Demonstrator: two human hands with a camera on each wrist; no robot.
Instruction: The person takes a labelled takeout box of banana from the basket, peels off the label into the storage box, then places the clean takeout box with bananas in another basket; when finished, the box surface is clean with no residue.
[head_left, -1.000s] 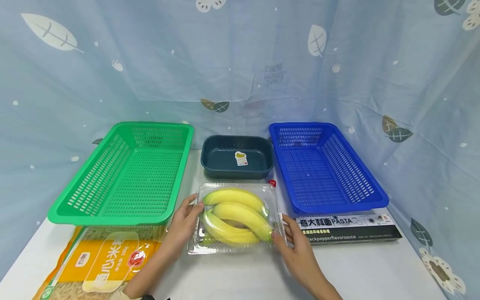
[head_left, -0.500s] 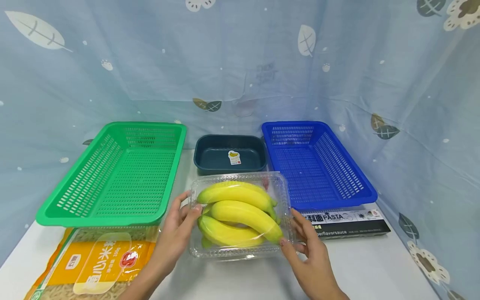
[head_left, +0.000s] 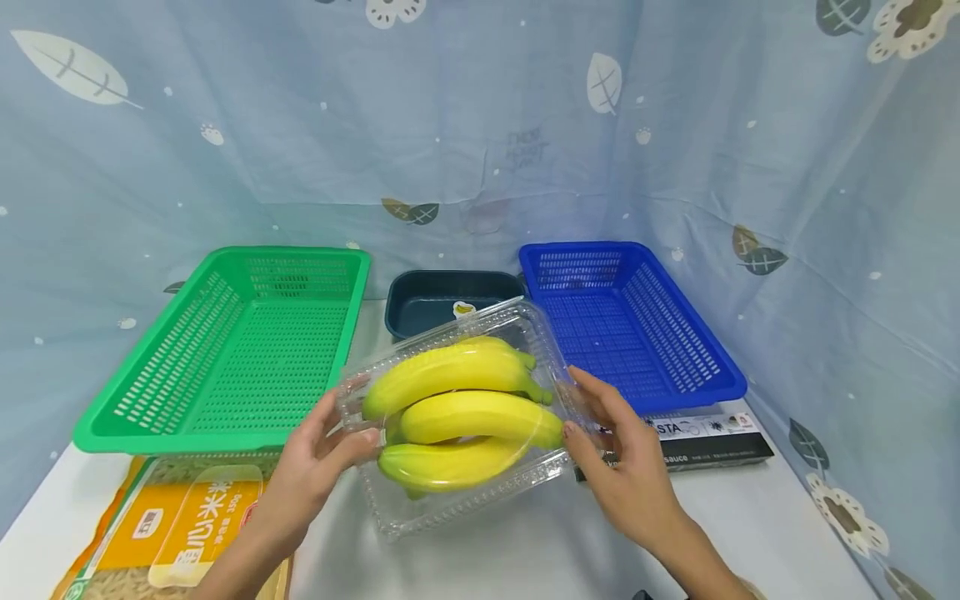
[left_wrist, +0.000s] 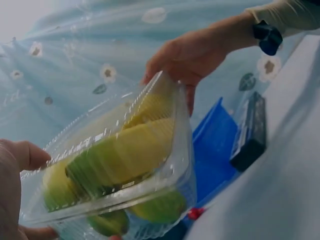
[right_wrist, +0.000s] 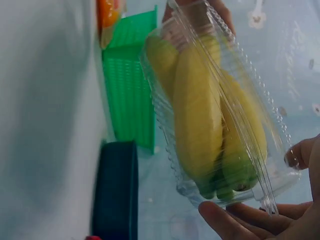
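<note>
A clear plastic clamshell box (head_left: 525,333) with several bananas (head_left: 480,417) inside is held up over the table, tilted with its right side higher in the head view. My left hand (head_left: 311,454) grips its left edge, thumb on the lid. At the opposite edge my right hand (head_left: 622,458) holds it, thumb on top and fingers along the side. In the left wrist view the box (left_wrist: 175,175) shows its closed lid seam, and the right wrist view shows bananas (right_wrist: 197,115) through the plastic wall.
A green basket (head_left: 345,333) stands at left and a blue basket (head_left: 720,392) at right. Between them sits a dark teal tub (head_left: 420,321) with a banana sticker. An orange pasta bag (head_left: 180,517) lies front left, a black pasta box (head_left: 712,450) front right. A small red item (left_wrist: 196,213) shows near the tub.
Both hands have raised the banana box off the table toward the camera. It has turned, its right side swinging up and its left side down, and now overlaps the tub.
</note>
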